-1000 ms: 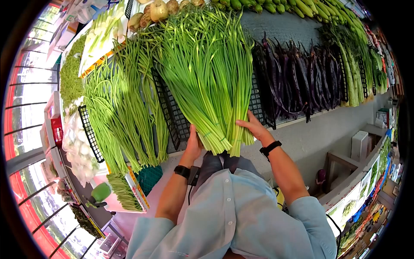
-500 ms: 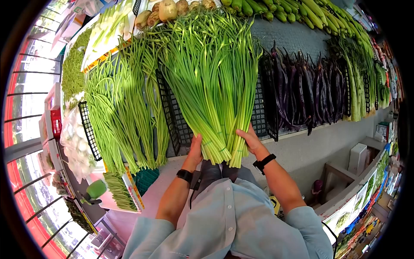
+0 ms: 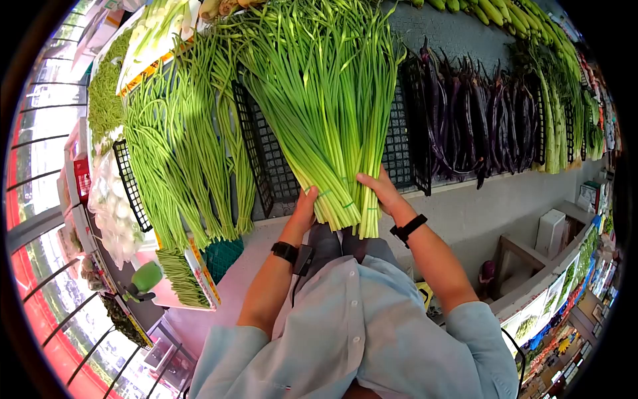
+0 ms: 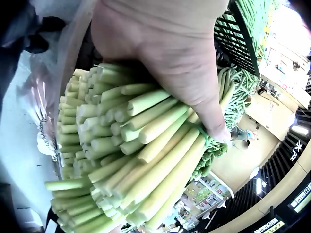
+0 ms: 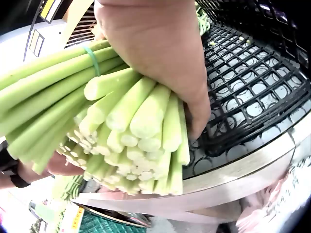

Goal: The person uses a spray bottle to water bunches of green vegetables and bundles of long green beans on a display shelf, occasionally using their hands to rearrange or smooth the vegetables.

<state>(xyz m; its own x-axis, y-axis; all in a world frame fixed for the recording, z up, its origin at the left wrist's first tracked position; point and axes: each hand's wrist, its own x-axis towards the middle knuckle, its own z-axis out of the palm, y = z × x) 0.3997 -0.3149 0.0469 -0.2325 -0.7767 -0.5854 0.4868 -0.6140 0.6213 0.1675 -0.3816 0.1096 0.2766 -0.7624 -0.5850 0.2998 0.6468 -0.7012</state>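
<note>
Bunches of garlic scapes (image 3: 325, 120), long green stalks with pale cut ends and thin green bands, lie over a black mesh crate (image 3: 269, 149), their lower ends sticking out past its front. My left hand (image 3: 304, 209) grips them from the left near the cut ends; in the left wrist view its thumb lies across the stalks beside a green band (image 4: 204, 136). From the other side my right hand (image 3: 385, 193) holds the right bunch, thumb on top. The right wrist view shows that palm over the stalks (image 5: 141, 116), with most fingers hidden.
Long beans (image 3: 179, 146) lie to the left of the crate, purple eggplants (image 3: 478, 120) to the right. Green gourds (image 3: 505, 16) line the back. Bagged white vegetables (image 3: 113, 206) hang at the far left. The stand's pale front edge (image 3: 438, 189) runs close before the body.
The scapes' cut ends have come slightly toward the body relative to the crate. Both hands have drawn a little closer together, keeping their grip. The head view has also shifted.
</note>
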